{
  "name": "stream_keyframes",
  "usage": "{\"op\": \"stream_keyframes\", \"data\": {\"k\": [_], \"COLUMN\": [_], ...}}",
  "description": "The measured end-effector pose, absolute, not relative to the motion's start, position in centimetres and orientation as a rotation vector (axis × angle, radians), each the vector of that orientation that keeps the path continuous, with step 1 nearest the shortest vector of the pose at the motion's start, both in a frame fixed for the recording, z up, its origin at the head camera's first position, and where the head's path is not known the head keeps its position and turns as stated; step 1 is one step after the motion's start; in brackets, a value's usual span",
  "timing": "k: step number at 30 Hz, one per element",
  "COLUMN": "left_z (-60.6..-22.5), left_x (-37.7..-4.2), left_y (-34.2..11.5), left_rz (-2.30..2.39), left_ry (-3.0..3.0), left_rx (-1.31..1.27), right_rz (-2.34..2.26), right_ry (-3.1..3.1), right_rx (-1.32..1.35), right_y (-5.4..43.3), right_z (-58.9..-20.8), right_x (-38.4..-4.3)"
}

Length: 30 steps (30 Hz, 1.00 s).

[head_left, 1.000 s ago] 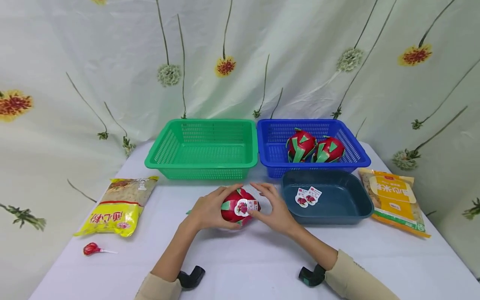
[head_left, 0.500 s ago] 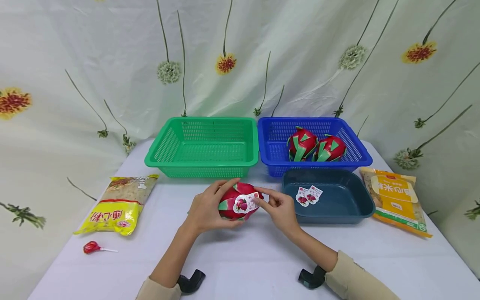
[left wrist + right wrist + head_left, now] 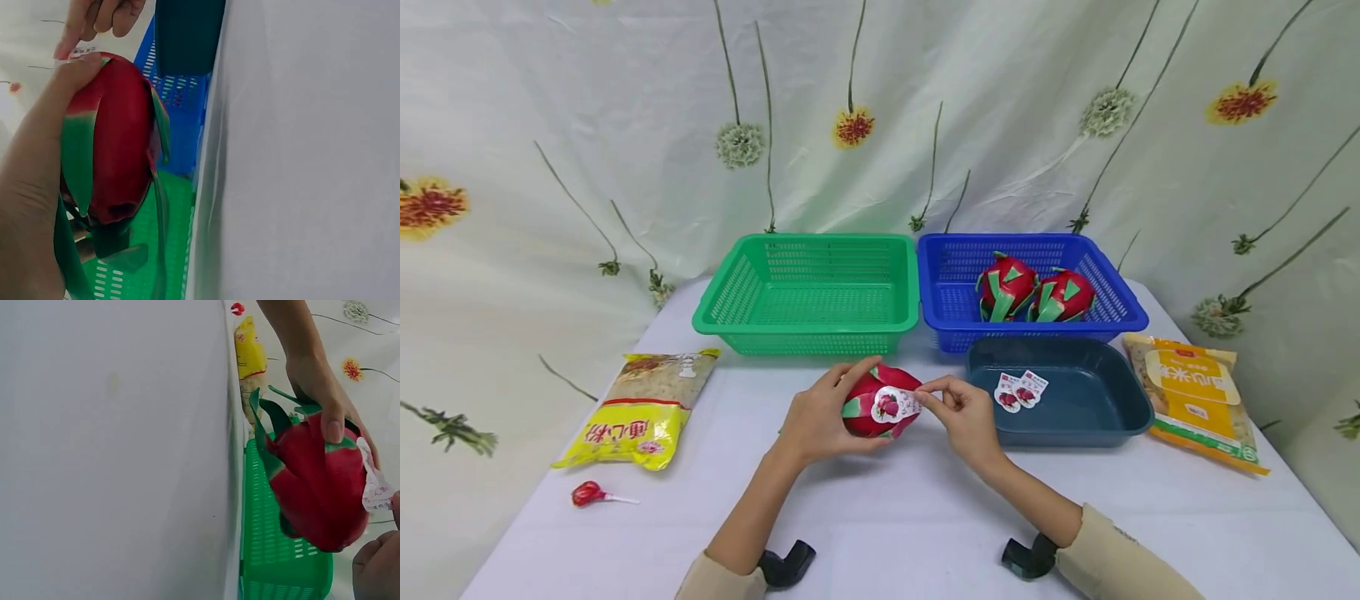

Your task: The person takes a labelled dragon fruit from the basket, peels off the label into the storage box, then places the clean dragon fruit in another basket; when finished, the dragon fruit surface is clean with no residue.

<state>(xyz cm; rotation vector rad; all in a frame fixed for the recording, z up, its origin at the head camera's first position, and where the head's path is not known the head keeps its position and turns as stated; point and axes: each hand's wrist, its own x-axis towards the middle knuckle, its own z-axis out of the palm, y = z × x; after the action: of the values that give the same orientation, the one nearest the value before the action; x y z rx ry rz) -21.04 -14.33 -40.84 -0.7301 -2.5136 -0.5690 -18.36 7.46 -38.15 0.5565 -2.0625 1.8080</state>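
A red dragon fruit (image 3: 867,421) with green-tipped scales is held by my left hand (image 3: 820,421), fingers over its far side and thumb along its near side. On the fruit's face lies a white tag-shaped sticker (image 3: 891,405) with a dragon fruit picture. My right hand (image 3: 964,417) pinches that sticker's right end between thumb and forefinger. In the right wrist view the sticker (image 3: 376,487) stands partly away from the fruit (image 3: 319,481) at the pinched end. The left wrist view shows the fruit (image 3: 119,137) from its leafy end, with the sticker mostly hidden.
Two similar stickers (image 3: 1021,390) lie in a dark teal tray (image 3: 1090,433) on the right. Behind stand a green basket (image 3: 805,340) and a blue basket (image 3: 951,312) with two dragon fruits (image 3: 1063,296). Food bags (image 3: 640,408) flank both sides; a red lollipop (image 3: 587,493) lies front left.
My right hand has gone from spread fingers beside the fruit to a pinch on the sticker's right end. The left hand keeps its hold, the fruit turned slightly.
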Motion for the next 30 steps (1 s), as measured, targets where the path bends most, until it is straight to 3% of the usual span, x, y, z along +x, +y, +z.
{"op": "stream_keyframes", "data": {"k": [8, 19, 30], "left_z": [-41.8, -42.2, -42.4], "left_x": [-21.8, -22.2, -22.2], "left_y": [-15.3, -15.9, -15.7], "left_rz": [-0.532, -0.596, -0.593], "left_ry": [-2.627, -2.688, -2.705], "left_rx": [-0.661, -0.618, -0.626], "right_rz": [1.803, 1.375, 1.315], "right_ry": [-2.06, -2.684, -3.074], "right_rx": [0.543, 0.269, 0.543], "right_y": [11.6, 24.6, 29.2], "right_z": [-36.0, -34.5, -37.1], "right_x": [-18.2, -22.5, -26.6]}}
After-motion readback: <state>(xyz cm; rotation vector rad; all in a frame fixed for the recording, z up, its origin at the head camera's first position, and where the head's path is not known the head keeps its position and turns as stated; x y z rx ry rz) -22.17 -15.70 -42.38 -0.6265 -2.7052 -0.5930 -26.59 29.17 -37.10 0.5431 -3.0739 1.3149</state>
